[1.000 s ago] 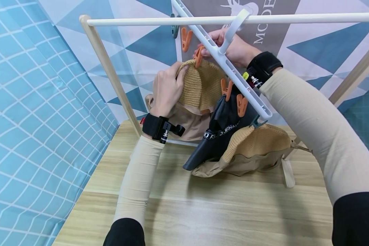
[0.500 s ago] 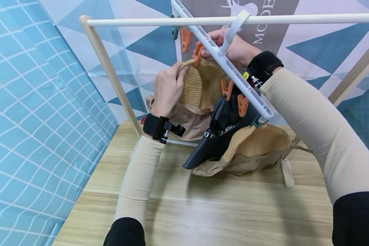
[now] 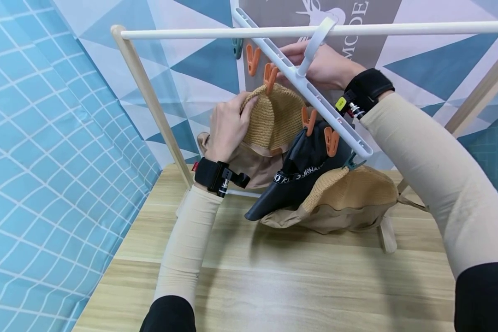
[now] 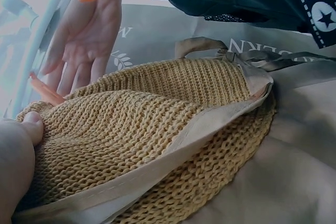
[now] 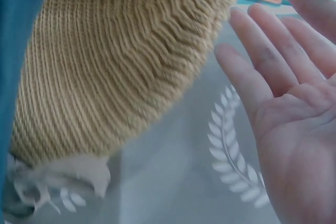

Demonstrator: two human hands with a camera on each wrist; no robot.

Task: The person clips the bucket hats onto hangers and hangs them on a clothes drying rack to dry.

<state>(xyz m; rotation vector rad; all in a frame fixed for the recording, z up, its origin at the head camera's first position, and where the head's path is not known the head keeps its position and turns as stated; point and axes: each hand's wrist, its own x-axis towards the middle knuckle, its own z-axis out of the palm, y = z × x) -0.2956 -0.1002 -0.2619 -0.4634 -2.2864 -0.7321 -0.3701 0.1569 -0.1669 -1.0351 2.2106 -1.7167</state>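
In the head view, a beige sun hat with a tan knitted crown (image 3: 259, 122) hangs upside down from an orange clip (image 3: 269, 77) on a white hanger (image 3: 315, 92). My left hand (image 3: 227, 123) pinches the knitted crown between thumb and fingers, left of the clip. Behind the hanger is my right hand (image 3: 329, 64), partly hidden by it. The right wrist view shows that hand's palm (image 5: 299, 135) with fingers extended, apart from the hat and beside the clip. A dark hat with lettering (image 3: 294, 170) and a second beige-and-tan hat (image 3: 348, 198) hang to the right.
The hanger hooks over the white rail (image 3: 216, 33) of a wooden-legged rack (image 3: 149, 97). Other orange clips (image 3: 253, 60) and a green clip (image 3: 237, 48) hang along it. Below lies a wood-grain table (image 3: 274, 286); a patterned backdrop (image 3: 199, 60) stands behind.
My right hand has loosened from the orange clip and drawn slightly to the right. The clip stays on the hat. My left hand keeps its pinch; the head view has shifted slightly.
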